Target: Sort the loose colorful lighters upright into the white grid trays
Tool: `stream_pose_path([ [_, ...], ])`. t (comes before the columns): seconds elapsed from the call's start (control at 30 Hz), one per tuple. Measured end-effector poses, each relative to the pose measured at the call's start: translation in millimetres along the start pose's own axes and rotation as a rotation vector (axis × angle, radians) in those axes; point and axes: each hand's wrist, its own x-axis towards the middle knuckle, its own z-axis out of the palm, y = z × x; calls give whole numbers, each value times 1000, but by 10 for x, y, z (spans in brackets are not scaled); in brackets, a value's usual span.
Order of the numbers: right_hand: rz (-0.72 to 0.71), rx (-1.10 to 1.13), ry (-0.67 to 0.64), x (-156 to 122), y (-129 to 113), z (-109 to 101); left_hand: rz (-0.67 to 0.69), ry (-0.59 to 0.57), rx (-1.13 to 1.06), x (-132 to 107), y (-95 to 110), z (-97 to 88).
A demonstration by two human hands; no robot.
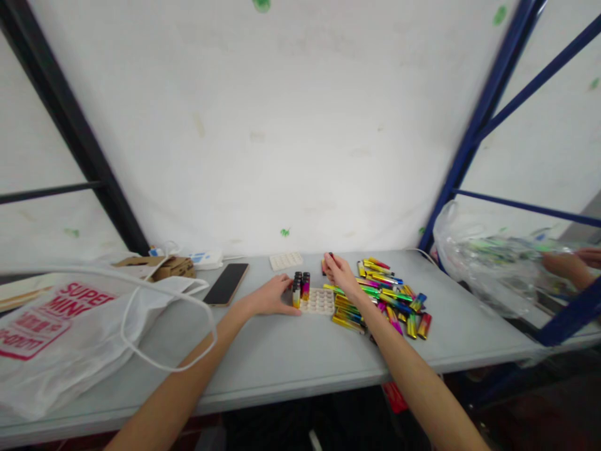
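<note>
From where I stand, the person's left hand (275,295) curves round the left end of a pale grid tray (323,303) on the grey counter (291,351), thumb along the near side and fingers apart from it; I can't tell whether it actually grips the tray. Just inside that curve, a small cluster of lighters (305,288) stands upright with dark tops uppermost, and the tray's remaining cells run on toward the right.

The right hand (342,275) is raised a little beyond the tray's right end, its fingertips pinching a single lighter (323,268), mostly hidden by the fingers. Beside and beneath that forearm spreads a loose heap of shiny lighters (394,294), lying every which way in gold, green, blue, red and pink.

Beyond the hands, near the wall, lies a second pale grid (286,261). Left of the left hand there's a dark-screened phone (227,284), then a white printed bag (70,326). Well to the right of the right hand sits a crumpled clear bag (488,269).
</note>
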Motion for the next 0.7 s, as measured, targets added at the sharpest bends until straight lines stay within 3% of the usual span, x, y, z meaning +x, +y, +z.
stream_pose_path([
  [0.1,-68,-137,22,-1,61,17,-1,3,-6,-1,0,2],
  [0.3,-99,-436,212,11,157,7,-19,-20,-5,-7,52,-21],
  [0.7,-116,-529,233,17,124,-13,-26,-13,-6,0,45,-30],
])
